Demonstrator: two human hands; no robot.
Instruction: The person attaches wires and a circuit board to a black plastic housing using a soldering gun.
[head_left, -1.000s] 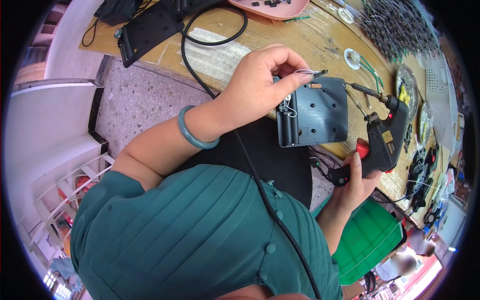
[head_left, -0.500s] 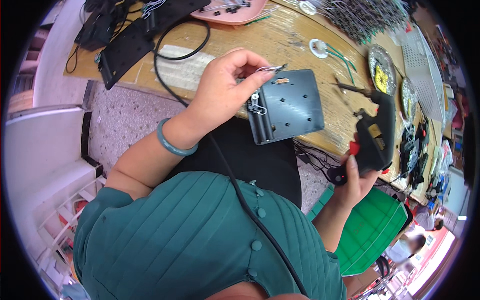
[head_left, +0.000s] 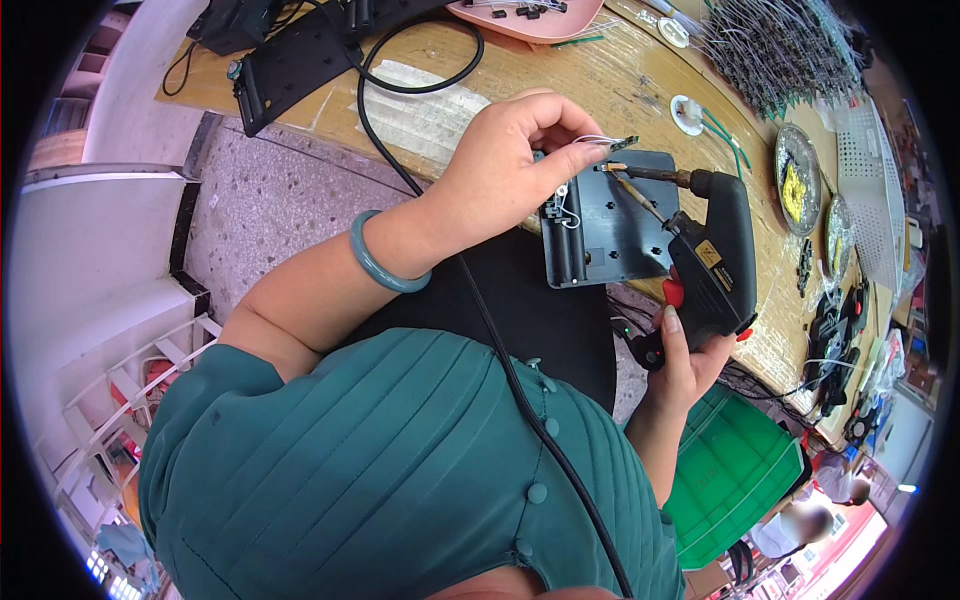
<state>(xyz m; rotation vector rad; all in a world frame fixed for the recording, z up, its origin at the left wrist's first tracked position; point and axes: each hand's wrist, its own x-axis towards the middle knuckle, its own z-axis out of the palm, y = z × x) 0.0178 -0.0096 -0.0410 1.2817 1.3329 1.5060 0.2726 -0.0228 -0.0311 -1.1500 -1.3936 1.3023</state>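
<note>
My left hand [head_left: 510,165] is closed in a pinch on a small circuit board [head_left: 624,144] with thin white wires. It is held just above the far edge of a flat black plastic panel [head_left: 612,240], which overhangs the table's front edge. My right hand [head_left: 690,370] is wrapped round the handle of a black soldering gun [head_left: 722,265] with a red trigger. The gun's tip points left and reaches the panel's far part, below the small board. I cannot tell whether the tip touches anything. White wires [head_left: 566,205] also show at the panel's left side.
A thick black cable [head_left: 480,310] crosses in front of me. Another black panel [head_left: 290,85] lies at the far left. A pink tray [head_left: 530,22] of small black parts, metal dishes [head_left: 797,205] and bundled wires [head_left: 780,50] stand farther back. A green crate [head_left: 735,470] is at lower right.
The soldering gun has moved left, bringing its tip from beside the panel to over it. My left hand still pinches the small board. The whole view has shifted somewhat.
</note>
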